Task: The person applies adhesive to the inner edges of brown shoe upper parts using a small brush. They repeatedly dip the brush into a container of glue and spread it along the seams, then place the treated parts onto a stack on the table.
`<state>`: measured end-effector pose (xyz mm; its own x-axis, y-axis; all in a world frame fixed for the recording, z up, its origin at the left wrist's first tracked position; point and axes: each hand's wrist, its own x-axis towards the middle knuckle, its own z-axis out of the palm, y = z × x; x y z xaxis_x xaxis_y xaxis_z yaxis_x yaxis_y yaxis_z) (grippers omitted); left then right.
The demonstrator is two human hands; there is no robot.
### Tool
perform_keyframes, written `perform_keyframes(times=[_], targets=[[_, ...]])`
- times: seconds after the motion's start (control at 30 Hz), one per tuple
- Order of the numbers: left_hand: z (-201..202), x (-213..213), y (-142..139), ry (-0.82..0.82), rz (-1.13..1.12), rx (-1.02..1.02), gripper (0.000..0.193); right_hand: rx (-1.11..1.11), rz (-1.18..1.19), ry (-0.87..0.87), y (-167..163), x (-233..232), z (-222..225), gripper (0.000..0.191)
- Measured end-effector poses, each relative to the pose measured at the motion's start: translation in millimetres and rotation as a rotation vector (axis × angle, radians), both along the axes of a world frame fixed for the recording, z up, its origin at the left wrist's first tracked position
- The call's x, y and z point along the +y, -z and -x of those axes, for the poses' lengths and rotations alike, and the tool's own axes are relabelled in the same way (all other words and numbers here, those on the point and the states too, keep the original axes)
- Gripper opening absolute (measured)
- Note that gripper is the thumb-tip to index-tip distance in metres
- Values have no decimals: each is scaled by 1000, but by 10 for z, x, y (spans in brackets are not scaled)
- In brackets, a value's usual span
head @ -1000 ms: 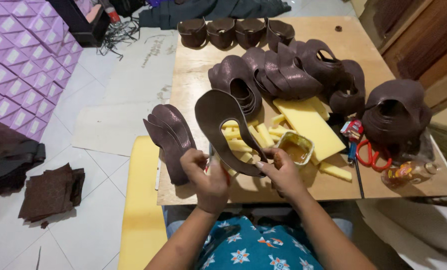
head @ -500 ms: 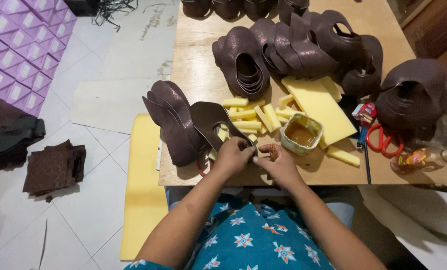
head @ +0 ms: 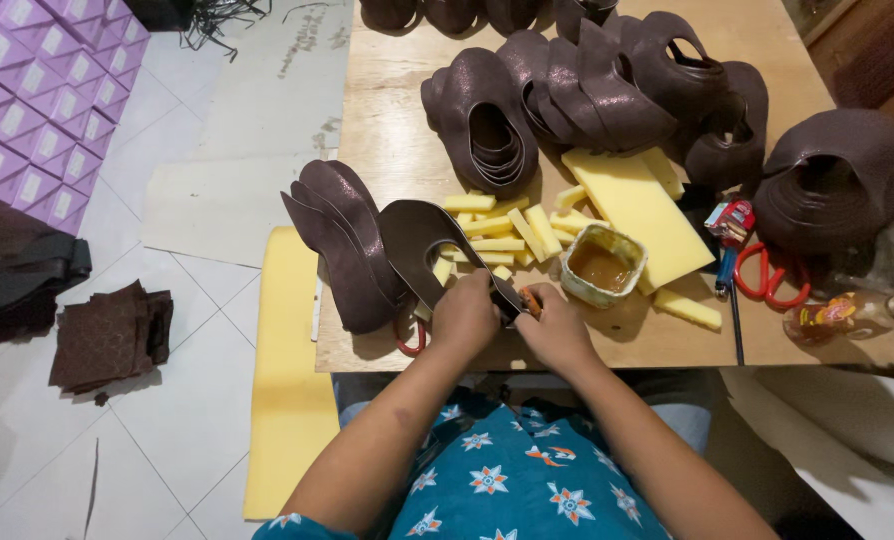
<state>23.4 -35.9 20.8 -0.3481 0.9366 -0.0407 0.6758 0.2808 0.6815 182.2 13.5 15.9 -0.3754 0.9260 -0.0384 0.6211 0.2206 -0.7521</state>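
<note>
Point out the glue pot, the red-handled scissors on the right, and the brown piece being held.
glue pot [head: 603, 266], head view, on the amber glue.
red-handled scissors [head: 767, 280], head view, on a handle loop.
brown piece [head: 414, 235], head view, on its broad upper part.

Left hand [head: 464, 318] and right hand [head: 557, 326] side by side, fingers curled, forearms converging from below.

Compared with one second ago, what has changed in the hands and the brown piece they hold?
The brown leather shoe upper piece, earlier raised over the yellow foam strips, has come down and leftward toward the stack of cut uppers. The left hand and right hand have drawn together at its lower end, still gripping it. The glue pot, foam sheet and red scissors stayed put.
</note>
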Motion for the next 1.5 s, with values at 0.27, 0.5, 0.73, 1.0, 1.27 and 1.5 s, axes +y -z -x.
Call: perform_keyframes(times=[0.27, 0.5, 0.73, 1.0, 1.27, 1.5], targets=[[166, 253, -176, 134, 287, -536, 48, 53, -2, -47, -141, 12, -20, 32], [101, 200, -497, 154, 128, -621, 35, 137, 13, 27, -514, 10, -123, 29], [99, 189, -554, 92, -3, -730, 26, 355, 317, 56, -620, 148, -131, 35], [109, 80, -868, 274, -186, -1001, 18, 582, 325, -99, -750, 145, -203, 60], [70, 32, -1159, 198, 31, -534, 28, 556, 343, -77, -784, 236, -333, 50], [149, 139, -828, 23, 338, -240, 28, 373, 507, -17, -363, 352, -152, 44]])
